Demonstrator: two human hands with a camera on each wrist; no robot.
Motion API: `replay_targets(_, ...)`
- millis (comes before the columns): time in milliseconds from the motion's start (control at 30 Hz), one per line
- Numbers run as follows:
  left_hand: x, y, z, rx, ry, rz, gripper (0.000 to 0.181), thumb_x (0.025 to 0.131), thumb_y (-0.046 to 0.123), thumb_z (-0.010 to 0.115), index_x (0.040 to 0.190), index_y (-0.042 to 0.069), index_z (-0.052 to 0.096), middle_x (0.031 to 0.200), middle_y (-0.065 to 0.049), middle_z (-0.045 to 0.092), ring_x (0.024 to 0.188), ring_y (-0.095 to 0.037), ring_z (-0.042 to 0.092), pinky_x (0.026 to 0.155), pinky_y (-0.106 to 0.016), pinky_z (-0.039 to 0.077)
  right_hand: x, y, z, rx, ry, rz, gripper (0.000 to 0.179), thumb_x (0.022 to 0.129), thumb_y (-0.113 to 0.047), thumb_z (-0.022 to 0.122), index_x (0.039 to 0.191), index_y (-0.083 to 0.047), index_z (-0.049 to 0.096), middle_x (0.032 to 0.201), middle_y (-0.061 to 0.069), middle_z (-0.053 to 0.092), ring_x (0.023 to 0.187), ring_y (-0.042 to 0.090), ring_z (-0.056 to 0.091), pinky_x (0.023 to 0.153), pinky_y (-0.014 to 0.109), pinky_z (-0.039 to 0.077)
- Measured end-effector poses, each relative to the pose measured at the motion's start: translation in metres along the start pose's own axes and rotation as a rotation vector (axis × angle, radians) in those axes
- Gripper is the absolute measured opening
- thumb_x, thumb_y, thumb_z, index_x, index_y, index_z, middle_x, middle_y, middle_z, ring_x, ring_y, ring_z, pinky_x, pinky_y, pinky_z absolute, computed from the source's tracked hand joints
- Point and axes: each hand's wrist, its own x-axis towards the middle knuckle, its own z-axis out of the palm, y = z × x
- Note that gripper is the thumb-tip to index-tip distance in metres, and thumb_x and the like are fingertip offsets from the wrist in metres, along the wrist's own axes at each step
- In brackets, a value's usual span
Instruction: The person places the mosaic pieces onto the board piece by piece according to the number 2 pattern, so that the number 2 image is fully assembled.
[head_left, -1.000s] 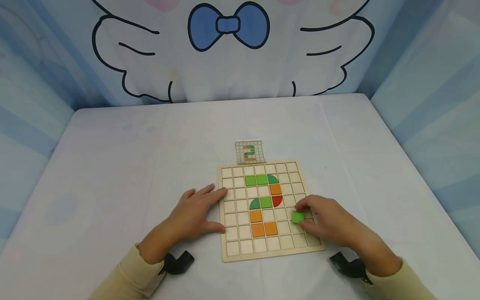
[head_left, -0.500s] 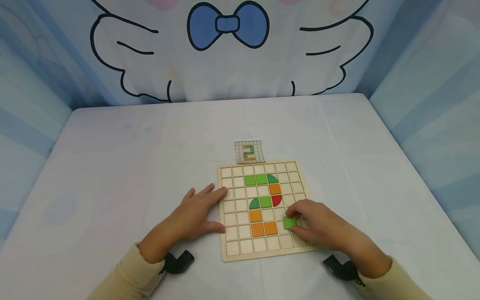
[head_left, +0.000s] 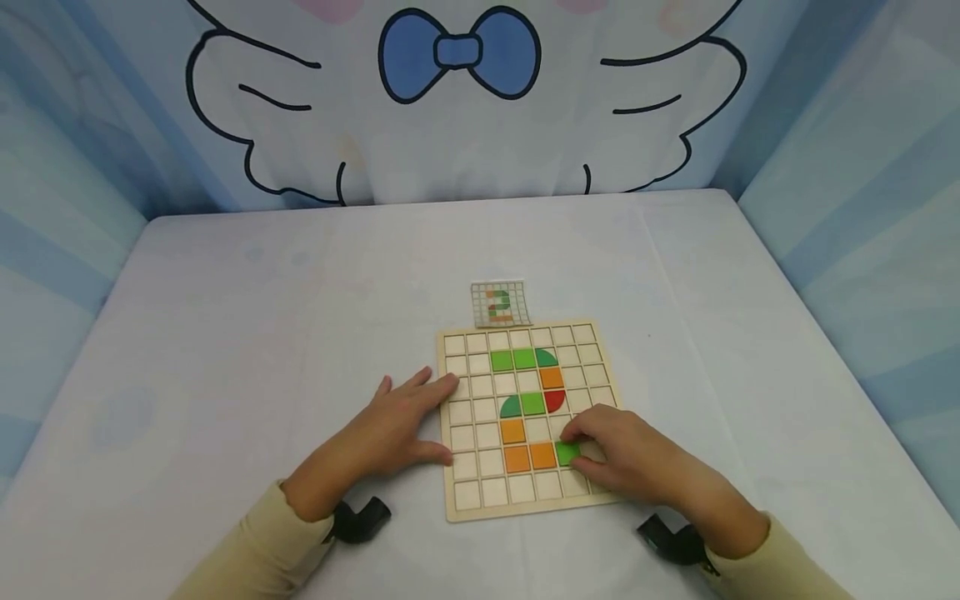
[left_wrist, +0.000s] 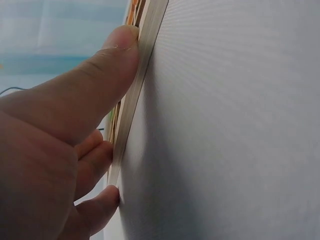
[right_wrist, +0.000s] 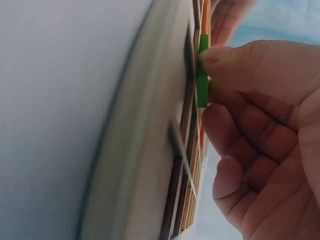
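A wooden grid board (head_left: pixel 532 504) lies on the white table. My right hand (head_left: pixel 637 454) pinches a green square tile (head_left: pixel 566 453) between thumb and fingers, over the cell right of two orange tiles (head_left: pixel 542 456). In the right wrist view the thumb presses on the green tile (right_wrist: pixel 202 90) close at the grid slats. My left hand (head_left: pixel 390 429) rests along the board's left side, fingers extended. The left wrist view has its thumb (left_wrist: pixel 120 42) on the board's edge (left_wrist: pixel 135 95). Green, orange and red pieces, such as the red quarter-circle (head_left: pixel 554 401), sit in other cells.
A small pattern card (head_left: pixel 500 303) with a coloured figure lies behind the board, touching its back edge. A cloth with a printed blue bow (head_left: pixel 458 52) hangs behind the table, and blue fabric walls (head_left: pixel 862 208) flank both sides.
My right hand has moved left and slightly toward me with the green tile, from the board's right part to the cell beside the orange tiles. The left hand has stayed nearly still.
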Motion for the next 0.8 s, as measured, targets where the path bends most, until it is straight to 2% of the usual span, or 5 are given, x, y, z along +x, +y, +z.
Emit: replay_targets(800,-0.0016,0.0017,-0.0026,-0.007,0.002,0.005,0.096,0.076,0.037,0.087,0.154,0.009,0.039,0.155,-0.008,0.043,0.146,-0.036,0.028,0.109,-0.073,0.016,-0.0004,-0.0010,-0.0001,-0.005,0.015,0.008,0.016,0.086,-0.008,0.077,0.101,-0.011,0.073,0.099,-0.007,0.068,0.094,0.013,0.063,0.084,0.040,0.054)
